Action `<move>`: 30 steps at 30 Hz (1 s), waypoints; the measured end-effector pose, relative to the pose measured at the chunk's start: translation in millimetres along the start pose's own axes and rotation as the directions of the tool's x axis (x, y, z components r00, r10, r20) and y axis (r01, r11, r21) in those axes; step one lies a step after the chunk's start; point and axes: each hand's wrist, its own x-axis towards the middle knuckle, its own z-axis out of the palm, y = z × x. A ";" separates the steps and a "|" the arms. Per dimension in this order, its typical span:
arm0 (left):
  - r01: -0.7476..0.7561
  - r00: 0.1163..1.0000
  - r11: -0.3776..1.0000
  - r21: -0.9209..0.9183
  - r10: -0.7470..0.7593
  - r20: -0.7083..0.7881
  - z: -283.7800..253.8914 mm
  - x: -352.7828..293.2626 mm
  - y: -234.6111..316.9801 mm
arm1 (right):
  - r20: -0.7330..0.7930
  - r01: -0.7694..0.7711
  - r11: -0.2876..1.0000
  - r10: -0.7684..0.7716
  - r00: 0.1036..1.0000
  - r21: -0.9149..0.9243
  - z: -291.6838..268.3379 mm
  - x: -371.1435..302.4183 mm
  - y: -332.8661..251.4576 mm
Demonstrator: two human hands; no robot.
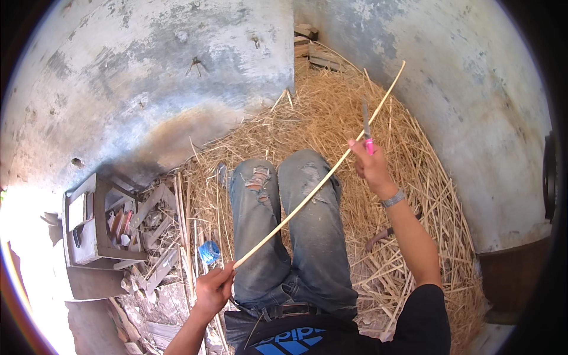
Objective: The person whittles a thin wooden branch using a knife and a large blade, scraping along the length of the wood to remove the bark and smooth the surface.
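Observation:
A long, thin, pale yellow stick (296, 210) slants across my thighs, from low on the left up to the right. Its near end is pinched in my left hand (212, 294), between thumb and fingers. Farther up, my right hand (373, 168) is closed round a knife (370, 144) with a pink handle. The narrow blade points away from me and lies close against the stick. Whether it cuts into the stick I cannot tell. My right fingertips are at the stick too. Beyond the knife, the stick's far end is free in the air.
Straw and shavings (319, 106) cover the floor ahead and to the right, with cut stalks (432, 260) heaped beside me. A blue roll, perhaps twine (209, 252), lies left of my knee. Farther left stands a small wooden cabinet (97, 222) among scrap wood. Worn walls (177, 65) enclose the corner.

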 end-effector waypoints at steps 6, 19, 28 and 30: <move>-0.064 0.987 0.994 -0.092 0.050 -0.151 36.2 36.7 28.7 | 0.035 0.062 0.990 -0.058 0.998 -0.124 27.8 -25.1 7.8; 0.031 0.985 0.948 -0.318 -0.083 -0.150 80.6 129.7 107.4 | 0.184 0.221 0.754 -0.134 0.974 -0.618 66.8 -80.3 -12.6; 0.032 0.997 0.907 -0.419 -0.057 -0.047 67.3 120.7 102.1 | 0.100 0.204 0.947 -0.184 0.978 -0.247 48.7 -92.1 9.8; 0.013 0.999 0.907 -0.421 -0.034 -0.042 70.9 111.6 103.7 | 0.112 0.084 0.994 -0.076 0.991 -0.066 45.1 -97.4 -3.2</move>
